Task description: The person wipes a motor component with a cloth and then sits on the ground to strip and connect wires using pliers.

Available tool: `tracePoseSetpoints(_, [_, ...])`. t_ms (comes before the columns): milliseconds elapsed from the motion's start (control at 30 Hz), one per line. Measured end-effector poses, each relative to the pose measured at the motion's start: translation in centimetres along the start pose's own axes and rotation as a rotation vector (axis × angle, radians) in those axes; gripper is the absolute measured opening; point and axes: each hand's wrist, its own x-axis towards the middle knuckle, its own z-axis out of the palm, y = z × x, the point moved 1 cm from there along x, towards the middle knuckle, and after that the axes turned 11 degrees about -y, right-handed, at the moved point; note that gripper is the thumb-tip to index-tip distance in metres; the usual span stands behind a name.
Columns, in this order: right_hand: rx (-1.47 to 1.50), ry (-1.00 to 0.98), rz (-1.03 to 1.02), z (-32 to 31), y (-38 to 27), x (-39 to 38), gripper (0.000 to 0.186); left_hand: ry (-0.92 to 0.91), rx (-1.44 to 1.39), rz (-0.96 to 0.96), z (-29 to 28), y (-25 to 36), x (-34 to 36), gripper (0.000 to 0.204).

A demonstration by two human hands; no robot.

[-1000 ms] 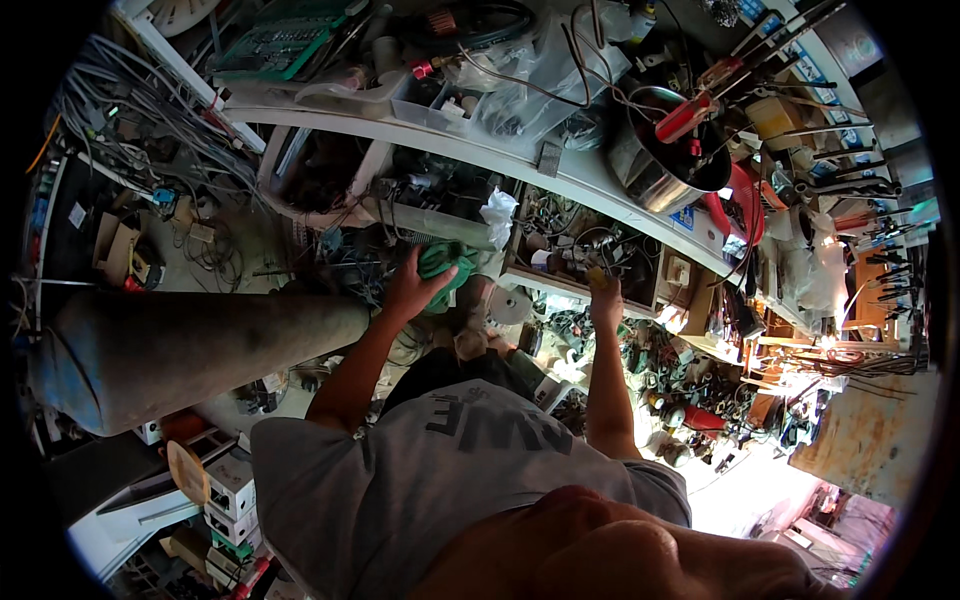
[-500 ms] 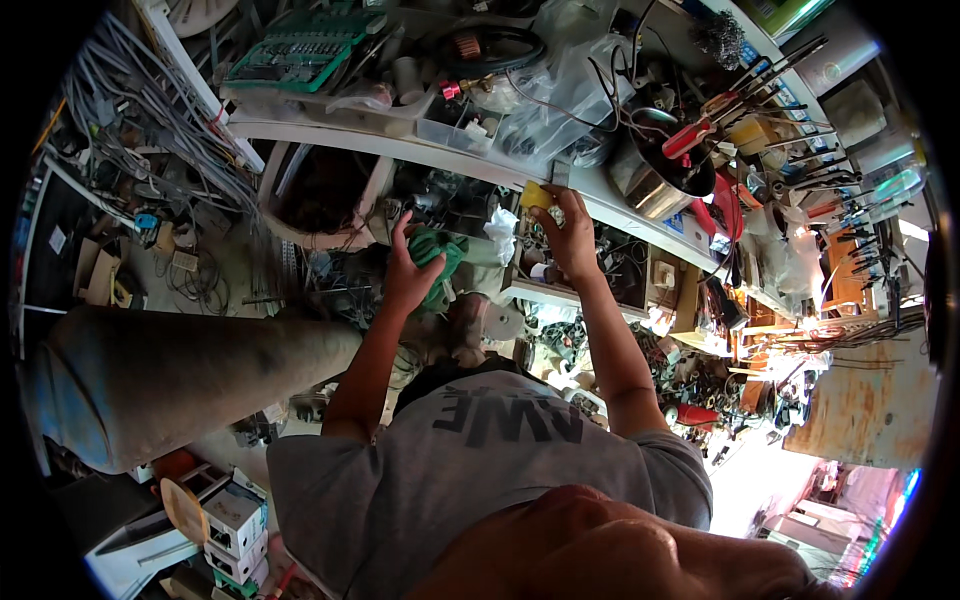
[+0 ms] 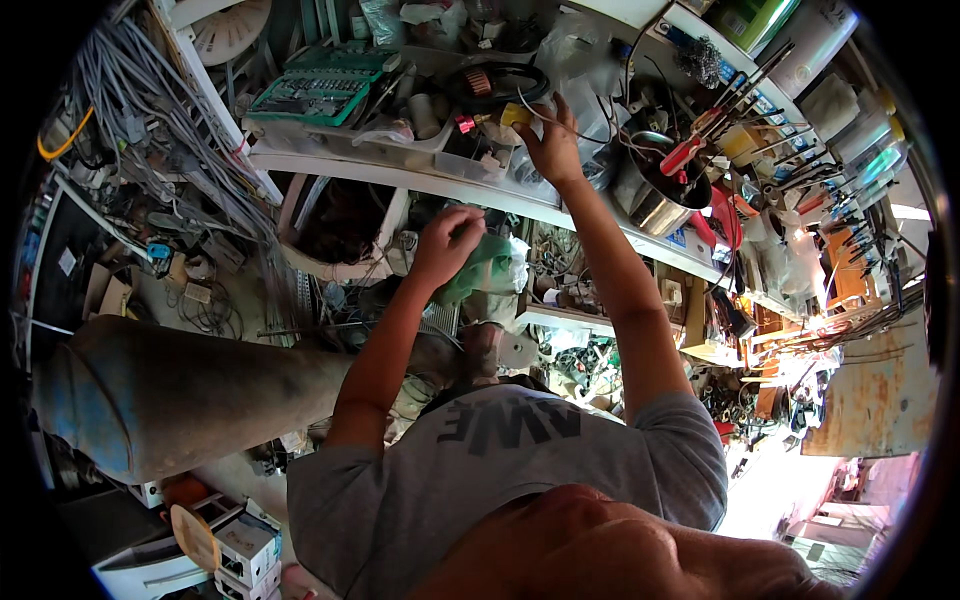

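Note:
My right hand point(image 3: 555, 145) reaches over the shelf above the drawers. Its thumb and fingers grip a small yellow piece point(image 3: 515, 115), whose kind I cannot make out, beside a clear plastic bin point(image 3: 470, 165). My left hand point(image 3: 447, 245) is lower and closer to me, in front of the shelf edge, with its fingers curled together. Whether anything small lies in them is hidden. Just below it hangs a green cloth point(image 3: 480, 270), with a crumpled white piece point(image 3: 518, 262) against its right side.
On the shelf lie a green socket set case point(image 3: 312, 95), a black coiled cable point(image 3: 500, 80) and a metal pot point(image 3: 650, 195) with red-handled screwdrivers. An open drawer point(image 3: 565, 318) of small parts juts out below. A big grey cylinder point(image 3: 200, 395) lies at the left.
My right hand has moved up and away with the yellow piece, from over the drawer to the shelf. My left hand has shifted right and its spread fingers have curled in.

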Motion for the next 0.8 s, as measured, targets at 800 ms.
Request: tracePoseSetpoints(800, [0.837, -0.419, -0.144, -5.1, 0.0, -8.0, 0.031, -0.061, 0.619, -0.207, -2.4, 4.9, 9.9, 0.034])
